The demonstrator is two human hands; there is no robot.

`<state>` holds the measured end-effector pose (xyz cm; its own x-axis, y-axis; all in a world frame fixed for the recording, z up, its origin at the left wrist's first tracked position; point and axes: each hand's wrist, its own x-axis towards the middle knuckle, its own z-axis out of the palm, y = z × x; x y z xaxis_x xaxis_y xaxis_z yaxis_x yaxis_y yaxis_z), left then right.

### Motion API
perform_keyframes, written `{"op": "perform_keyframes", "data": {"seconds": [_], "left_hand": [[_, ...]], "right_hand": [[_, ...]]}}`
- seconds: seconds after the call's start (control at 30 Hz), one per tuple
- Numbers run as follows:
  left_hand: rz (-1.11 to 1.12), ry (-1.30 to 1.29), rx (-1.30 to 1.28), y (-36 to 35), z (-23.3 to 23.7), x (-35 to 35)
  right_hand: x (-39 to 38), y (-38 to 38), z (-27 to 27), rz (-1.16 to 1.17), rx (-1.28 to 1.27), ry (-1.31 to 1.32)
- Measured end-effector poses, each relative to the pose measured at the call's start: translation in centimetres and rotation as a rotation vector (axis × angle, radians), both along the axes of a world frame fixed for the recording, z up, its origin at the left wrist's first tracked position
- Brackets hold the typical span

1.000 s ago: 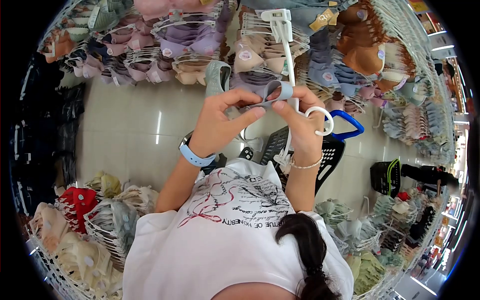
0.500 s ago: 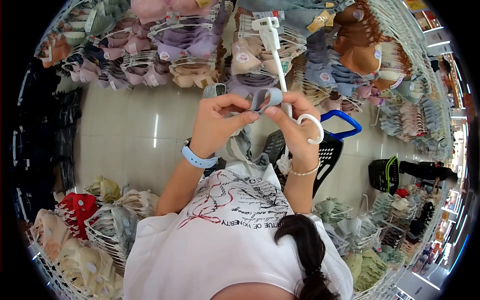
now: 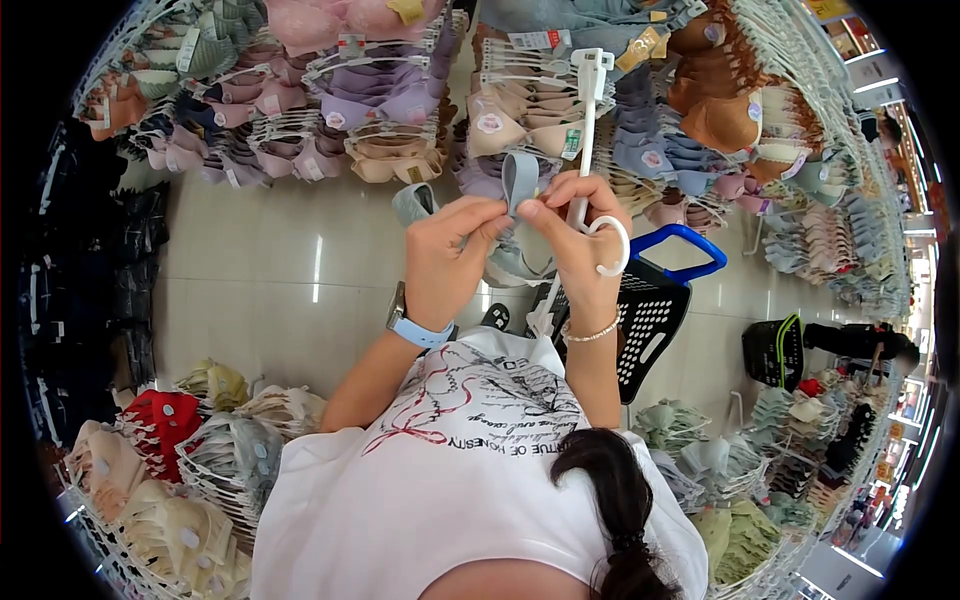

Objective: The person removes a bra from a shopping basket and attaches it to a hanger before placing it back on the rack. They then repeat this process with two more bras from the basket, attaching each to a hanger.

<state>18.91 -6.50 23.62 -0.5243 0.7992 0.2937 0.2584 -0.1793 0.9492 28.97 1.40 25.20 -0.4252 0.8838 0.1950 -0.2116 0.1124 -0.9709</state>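
My left hand (image 3: 452,255), with a watch at the wrist, pinches a grey-blue bra strap (image 3: 519,180) between thumb and fingertips. My right hand (image 3: 580,240) is closed at the same strap, which stands up in a loop between the hands. A white plastic hanger (image 3: 587,130) runs through my right hand, its clip end pointing up and its hook curling beside the wrist. More of the grey-blue bra (image 3: 515,262) hangs below the hands, partly hidden. Another strap loop (image 3: 413,202) sticks out behind my left hand.
Racks of hanging bras (image 3: 385,95) line the far side. More hanging garments (image 3: 225,455) stand close on both sides of me. A black shopping cart (image 3: 655,325) with a blue handle is at my right. Farther right are a black basket (image 3: 770,352) and a person (image 3: 850,341).
The strap loop now stands more upright, and my fingertips have shifted to its lower end. The hanger's upper end has swung right. More of the cart shows.
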Motion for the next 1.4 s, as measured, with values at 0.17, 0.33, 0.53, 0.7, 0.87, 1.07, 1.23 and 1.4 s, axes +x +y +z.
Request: {"op": "perform_keyframes", "data": {"seconds": [0.17, 0.33, 0.53, 0.7, 0.87, 1.07, 1.23, 1.4], "left_hand": [[0.096, 0.18, 0.058, -0.2, -0.9, 0.0], [0.169, 0.321, 0.164, -0.5, -0.9, 0.2], [-0.035, 0.909, 0.395, -0.5, -0.3, -2.1], [-0.021, 1.088, 0.409, -1.1, -0.3, -2.3], [0.118, 0.936, 0.34, -1.8, -0.9, -2.0], [-0.274, 0.221, 0.279, -0.8, -1.8, -2.1], [-0.359, -0.119, 0.087, -1.3, -3.4, -0.5], [-0.536, -0.409, -0.134, -2.3, -3.1, -0.6]], "right_hand": [[-0.2, -0.6, -0.5, -0.03, 0.077, -0.023], [0.2, -1.0, -0.4, 0.018, -0.094, 0.086], [1.3, -0.7, -0.7, 0.151, -0.407, -0.017], [1.6, -1.4, -1.1, 0.15, -0.239, -0.092], [1.9, -2.0, -2.2, 0.205, 0.032, -0.045], [2.3, -1.5, -3.0, 0.243, 0.109, -0.036], [1.4, -2.2, -2.5, 0.126, 0.138, -0.132], [1.3, -1.9, -2.2, 0.255, 0.041, -0.124]]}}
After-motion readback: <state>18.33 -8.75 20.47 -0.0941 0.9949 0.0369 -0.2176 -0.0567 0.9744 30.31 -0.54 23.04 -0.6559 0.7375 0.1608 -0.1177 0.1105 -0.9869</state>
